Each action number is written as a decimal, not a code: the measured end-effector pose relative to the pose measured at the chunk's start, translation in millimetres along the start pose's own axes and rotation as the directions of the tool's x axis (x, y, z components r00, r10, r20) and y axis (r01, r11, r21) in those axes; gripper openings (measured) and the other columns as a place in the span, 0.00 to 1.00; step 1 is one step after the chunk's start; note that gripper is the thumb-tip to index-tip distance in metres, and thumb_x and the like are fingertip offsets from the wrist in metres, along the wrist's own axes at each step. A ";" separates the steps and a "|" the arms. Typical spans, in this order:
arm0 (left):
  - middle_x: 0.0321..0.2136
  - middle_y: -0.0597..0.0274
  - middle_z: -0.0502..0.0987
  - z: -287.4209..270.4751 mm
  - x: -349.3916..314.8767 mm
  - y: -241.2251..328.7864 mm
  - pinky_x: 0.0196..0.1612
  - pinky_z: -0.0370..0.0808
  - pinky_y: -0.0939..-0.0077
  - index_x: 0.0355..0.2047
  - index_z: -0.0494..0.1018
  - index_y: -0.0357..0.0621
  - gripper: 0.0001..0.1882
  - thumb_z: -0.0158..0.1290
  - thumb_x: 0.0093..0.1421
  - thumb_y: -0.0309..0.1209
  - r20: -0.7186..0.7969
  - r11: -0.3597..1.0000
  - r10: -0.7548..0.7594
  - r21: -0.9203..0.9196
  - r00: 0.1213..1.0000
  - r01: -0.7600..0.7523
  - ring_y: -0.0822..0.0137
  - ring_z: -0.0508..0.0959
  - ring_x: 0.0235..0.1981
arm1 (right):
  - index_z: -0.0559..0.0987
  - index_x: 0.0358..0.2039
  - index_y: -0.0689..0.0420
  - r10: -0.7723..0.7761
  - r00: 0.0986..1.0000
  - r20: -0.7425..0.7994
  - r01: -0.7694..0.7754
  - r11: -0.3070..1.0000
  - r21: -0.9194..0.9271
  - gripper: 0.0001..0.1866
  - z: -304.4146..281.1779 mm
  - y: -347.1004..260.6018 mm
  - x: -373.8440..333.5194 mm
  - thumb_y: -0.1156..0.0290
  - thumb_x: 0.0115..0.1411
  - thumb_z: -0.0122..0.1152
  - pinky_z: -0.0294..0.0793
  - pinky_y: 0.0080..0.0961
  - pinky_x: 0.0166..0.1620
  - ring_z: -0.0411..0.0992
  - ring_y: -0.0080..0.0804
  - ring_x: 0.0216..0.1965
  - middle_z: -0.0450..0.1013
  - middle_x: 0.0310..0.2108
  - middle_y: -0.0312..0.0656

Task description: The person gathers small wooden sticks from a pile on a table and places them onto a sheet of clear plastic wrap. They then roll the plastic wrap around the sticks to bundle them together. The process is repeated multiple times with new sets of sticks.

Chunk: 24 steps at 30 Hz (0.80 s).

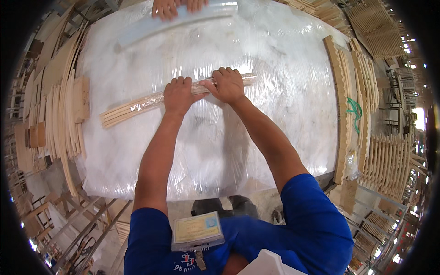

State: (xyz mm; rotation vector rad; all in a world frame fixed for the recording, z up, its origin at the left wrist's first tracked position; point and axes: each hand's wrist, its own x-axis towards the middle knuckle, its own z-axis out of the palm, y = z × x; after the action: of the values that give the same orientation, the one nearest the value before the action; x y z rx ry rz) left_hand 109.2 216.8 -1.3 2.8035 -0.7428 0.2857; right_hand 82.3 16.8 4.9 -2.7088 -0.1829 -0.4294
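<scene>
A bundle of slim pale wooden sticks (126,112) lies slantwise across the table, its middle wrapped in clear plastic film. My left hand (178,95) is closed around the wrapped bundle near its middle. Just to the right, my right hand (228,85) grips the same bundle toward its far right end, thumb pointing at my left hand. Bare stick ends fan out slightly at the lower left. Under everything, the table (284,133) is covered with shiny clear film over a white top.
Across the table, another person's hands (172,8) rest on a long roll of clear film (183,20). Stacked wooden strips (64,119) stand along the left side. On the right are wavy-edged boards (338,110), green string (354,114) and racked wooden rods (385,158).
</scene>
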 end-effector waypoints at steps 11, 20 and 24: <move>0.42 0.61 0.79 -12.4 -45.8 26.2 0.57 0.70 0.58 0.40 0.78 0.45 0.33 0.73 0.51 0.60 -0.204 0.986 -0.076 -0.163 0.976 0.043 0.55 0.76 0.49 | 0.62 0.76 0.62 -0.017 1.000 0.012 0.017 1.000 0.003 0.44 -11.6 -19.0 -117.6 0.44 0.72 0.58 0.48 0.61 0.77 0.52 0.61 0.78 0.59 0.76 0.57; 0.54 0.50 0.75 10.4 -14.4 8.4 0.62 0.66 0.44 0.56 0.76 0.41 0.38 0.66 0.60 0.61 -0.270 0.994 -0.001 -0.110 0.963 -0.030 0.49 0.71 0.57 | 0.70 0.74 0.54 0.021 0.991 -0.129 -0.060 0.952 -0.301 0.44 24.1 15.9 34.1 0.34 0.70 0.56 0.58 0.67 0.73 0.58 0.65 0.76 0.65 0.73 0.61; 0.43 0.55 0.78 4.1 -4.5 -1.3 0.60 0.69 0.52 0.45 0.78 0.41 0.40 0.68 0.50 0.66 -0.128 0.994 -0.080 -0.087 0.989 0.069 0.53 0.76 0.49 | 0.83 0.44 0.56 -0.057 0.975 -0.215 0.057 0.998 -0.007 0.25 32.7 14.6 20.7 0.44 0.65 0.68 0.73 0.49 0.49 0.75 0.52 0.44 0.78 0.43 0.47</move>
State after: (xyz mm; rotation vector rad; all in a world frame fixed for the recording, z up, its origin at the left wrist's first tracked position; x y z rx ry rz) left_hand 106.5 218.9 -6.5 2.6963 -0.6051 0.4126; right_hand 113.4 17.7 -22.3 -2.6384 -0.1995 -0.7351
